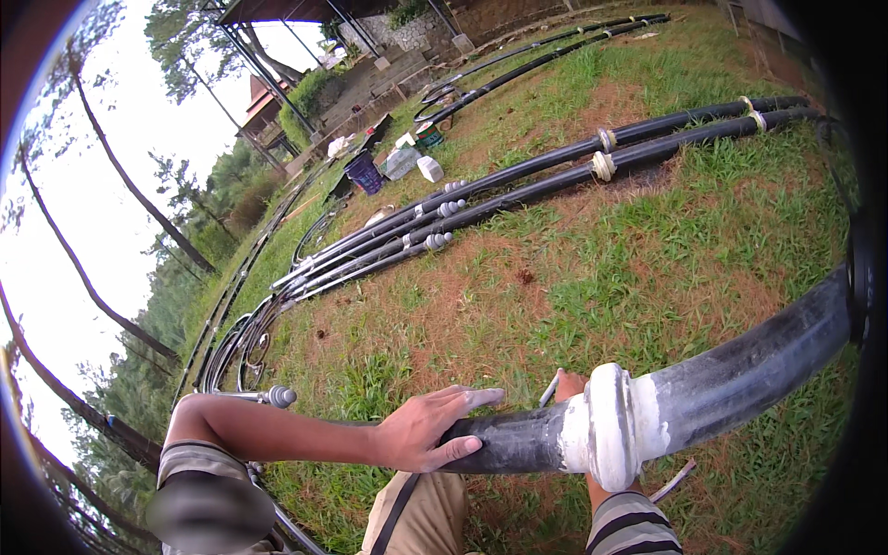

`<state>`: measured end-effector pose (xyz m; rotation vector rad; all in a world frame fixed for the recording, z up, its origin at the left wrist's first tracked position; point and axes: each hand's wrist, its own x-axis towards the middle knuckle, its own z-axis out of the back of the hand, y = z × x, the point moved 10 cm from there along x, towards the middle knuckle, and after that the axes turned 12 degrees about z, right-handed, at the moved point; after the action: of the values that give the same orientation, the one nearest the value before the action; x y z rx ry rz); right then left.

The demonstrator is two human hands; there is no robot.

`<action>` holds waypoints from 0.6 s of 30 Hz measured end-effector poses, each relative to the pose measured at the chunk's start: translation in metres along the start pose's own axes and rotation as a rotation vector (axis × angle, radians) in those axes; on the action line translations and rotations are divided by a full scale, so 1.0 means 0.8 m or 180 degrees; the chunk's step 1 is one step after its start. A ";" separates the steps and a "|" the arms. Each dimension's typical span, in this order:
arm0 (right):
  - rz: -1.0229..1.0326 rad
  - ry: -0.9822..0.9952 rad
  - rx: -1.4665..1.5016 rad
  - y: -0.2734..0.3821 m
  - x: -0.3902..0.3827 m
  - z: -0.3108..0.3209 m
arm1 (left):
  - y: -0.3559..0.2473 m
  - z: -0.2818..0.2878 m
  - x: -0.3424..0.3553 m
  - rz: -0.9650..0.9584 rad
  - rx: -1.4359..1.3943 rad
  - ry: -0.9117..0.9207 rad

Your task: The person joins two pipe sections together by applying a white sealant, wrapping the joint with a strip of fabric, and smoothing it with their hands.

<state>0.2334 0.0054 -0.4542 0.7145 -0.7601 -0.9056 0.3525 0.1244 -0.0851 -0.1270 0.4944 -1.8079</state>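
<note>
A black pipe (740, 370) crosses the lower right, with a thick white ringed joint (606, 427) smeared in white. My left hand (430, 430) rests on the pipe left of this joint, its fingers stretched out and whitened at the tips. My right hand (569, 387) is mostly hidden behind the pipe at the joint; its visible fingers look curled by a thin pale piece (549, 388) too small to name. My striped right sleeve shows below the pipe, and my trousered leg is under it.
Several long black pipes (518, 171) with pale fittings lie across the grass, near coiled cables (231, 351). Beyond them are a dark bucket (363, 173) and pale containers (430, 168). A roofed structure and steps (398, 65) stand behind; trees line the left.
</note>
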 end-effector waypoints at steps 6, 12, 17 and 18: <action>0.0077 -0.0076 0.0091 0.008 0.037 -0.001 | -0.002 0.005 0.003 0.0173 -0.0160 0.0161; 0.0157 -0.0197 0.0139 0.012 0.070 0.027 | -0.008 0.002 0.000 0.0190 -0.0049 0.0146; 0.0205 -0.0233 0.0150 0.024 0.079 0.047 | -0.008 -0.002 -0.012 0.0140 -0.0051 0.0065; 0.0205 -0.0231 0.0157 0.026 0.077 0.048 | -0.007 -0.003 -0.012 0.0105 -0.0044 0.0078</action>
<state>0.2361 -0.0476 -0.4006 0.6994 -0.8676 -0.8604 0.3494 0.1354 -0.0835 -0.1058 0.5235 -1.7758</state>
